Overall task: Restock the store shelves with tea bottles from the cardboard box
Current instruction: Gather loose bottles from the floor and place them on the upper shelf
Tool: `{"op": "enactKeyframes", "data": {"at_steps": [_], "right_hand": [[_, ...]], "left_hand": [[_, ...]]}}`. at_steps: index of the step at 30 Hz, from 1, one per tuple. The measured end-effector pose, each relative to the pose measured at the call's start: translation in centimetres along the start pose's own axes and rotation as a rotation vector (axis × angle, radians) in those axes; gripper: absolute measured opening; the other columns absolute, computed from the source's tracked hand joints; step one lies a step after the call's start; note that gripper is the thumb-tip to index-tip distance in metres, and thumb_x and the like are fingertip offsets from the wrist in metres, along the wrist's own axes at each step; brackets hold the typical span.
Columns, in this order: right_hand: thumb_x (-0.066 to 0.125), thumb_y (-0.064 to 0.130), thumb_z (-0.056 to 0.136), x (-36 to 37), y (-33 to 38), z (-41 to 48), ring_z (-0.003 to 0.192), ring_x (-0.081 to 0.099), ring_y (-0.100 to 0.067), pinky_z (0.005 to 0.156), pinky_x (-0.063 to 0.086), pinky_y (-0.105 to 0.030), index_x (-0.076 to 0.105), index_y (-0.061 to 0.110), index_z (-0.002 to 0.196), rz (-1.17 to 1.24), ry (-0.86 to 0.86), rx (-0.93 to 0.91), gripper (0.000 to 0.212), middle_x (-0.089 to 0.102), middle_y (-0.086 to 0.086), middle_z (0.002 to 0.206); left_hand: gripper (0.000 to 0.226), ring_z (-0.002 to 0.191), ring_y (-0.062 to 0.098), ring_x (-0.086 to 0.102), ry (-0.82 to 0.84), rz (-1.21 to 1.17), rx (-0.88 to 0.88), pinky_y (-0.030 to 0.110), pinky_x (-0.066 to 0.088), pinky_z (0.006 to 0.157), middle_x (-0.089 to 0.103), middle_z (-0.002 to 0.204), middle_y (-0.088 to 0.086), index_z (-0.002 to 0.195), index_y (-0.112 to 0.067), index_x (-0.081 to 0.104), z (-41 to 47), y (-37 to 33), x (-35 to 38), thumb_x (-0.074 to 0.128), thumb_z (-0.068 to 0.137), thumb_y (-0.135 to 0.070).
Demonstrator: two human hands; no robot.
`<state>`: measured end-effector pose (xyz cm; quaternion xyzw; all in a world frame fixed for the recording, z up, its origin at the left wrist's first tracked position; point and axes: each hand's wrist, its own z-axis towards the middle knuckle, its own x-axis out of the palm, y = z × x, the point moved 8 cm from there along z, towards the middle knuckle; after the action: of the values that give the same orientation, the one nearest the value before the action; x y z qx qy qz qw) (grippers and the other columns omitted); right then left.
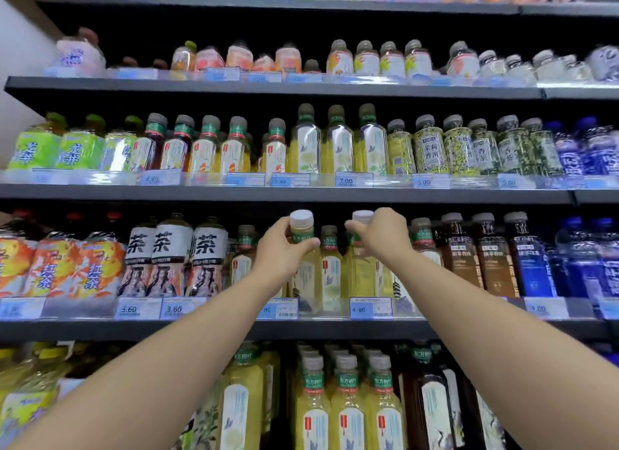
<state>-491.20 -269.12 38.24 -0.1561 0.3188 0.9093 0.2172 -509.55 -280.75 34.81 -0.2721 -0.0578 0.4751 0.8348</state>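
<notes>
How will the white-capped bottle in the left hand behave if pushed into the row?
The bottle looks full, so probably heavy for its size. Tall and narrow, it may tip if pushed high. The left hand grips its neck; glossy plastic might slip.

Two arms reach up to a middle shelf of a store rack. There the left grip wraps the neck of the left tea bottle, and the right grip holds the right tea bottle near its top. A third bottle stands between the two, set further back. Price tags line the shelf's front edge below them. More bottles stand in rows on the shelf underneath, and an upper shelf of bottles runs above.
</notes>
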Motion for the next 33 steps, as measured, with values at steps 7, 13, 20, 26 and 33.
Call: {"op": "enactKeyframes", "data": {"at_steps": [7, 13, 20, 26, 33], "right_hand": [[0.068, 0.063, 0.079, 5.7, -0.2, 1.3, 0.103, 0.061, -0.033, 0.078, 0.053, -0.042, 0.040, 0.009, 0.130, 0.016, 0.120, -0.032, 0.079, 0.058, -0.013, 0.119], [0.078, 0.052, 0.076, 7.7, -3.6, 0.8, 0.099, 0.061, -0.024, 0.078, 0.052, -0.037, 0.031, 0.015, 0.138, 0.174, 0.258, 0.044, 0.086, 0.060, -0.006, 0.114], [0.078, 0.048, 0.079, 7.5, -4.6, -1.4, 0.102, 0.061, -0.032, 0.066, 0.047, -0.034, 0.011, 0.006, 0.149, -0.086, 0.179, 0.130, 0.105, 0.056, -0.019, 0.126], [0.077, 0.056, 0.075, 10.7, -2.4, -2.2, 0.116, 0.057, -0.035, 0.090, 0.053, -0.043, 0.017, 0.006, 0.148, -0.032, 0.092, 0.090, 0.106, 0.045, -0.023, 0.138], [0.060, 0.041, 0.095, 3.6, 0.2, -4.9, 0.121, 0.053, -0.023, 0.102, 0.045, -0.036, 0.048, 0.013, 0.141, -0.112, -0.063, -0.391, 0.056, 0.054, -0.006, 0.135]], "left_hand": [[0.042, 0.101, 0.016, 0.063, -0.046, 0.028, -0.037, 0.033, 0.053, 0.078, 0.065, 0.108, -0.008, 0.124, -0.025, 0.060, 0.9, 3.6, -0.8, 0.078, 0.086, -0.032], [0.046, 0.105, 0.017, 0.063, -0.003, 0.015, -0.007, 0.037, 0.051, 0.088, 0.066, 0.114, -0.006, 0.129, -0.024, 0.058, 0.9, 3.8, -0.8, 0.076, 0.087, -0.033], [0.046, 0.101, 0.013, 0.058, -0.036, 0.003, -0.005, 0.024, 0.039, 0.078, 0.062, 0.110, -0.009, 0.130, -0.022, 0.056, 0.2, 4.0, -0.3, 0.076, 0.089, -0.031], [0.050, 0.095, 0.004, 0.053, -0.047, 0.048, 0.054, 0.005, 0.034, 0.065, 0.058, 0.108, -0.014, 0.132, -0.024, 0.056, -0.5, 3.4, 0.2, 0.077, 0.087, -0.032], [0.051, 0.100, 0.007, 0.055, -0.057, 0.021, 0.103, 0.006, 0.035, 0.068, 0.061, 0.110, -0.013, 0.134, -0.022, 0.056, -1.6, -0.2, -0.7, 0.077, 0.088, -0.030]]}}
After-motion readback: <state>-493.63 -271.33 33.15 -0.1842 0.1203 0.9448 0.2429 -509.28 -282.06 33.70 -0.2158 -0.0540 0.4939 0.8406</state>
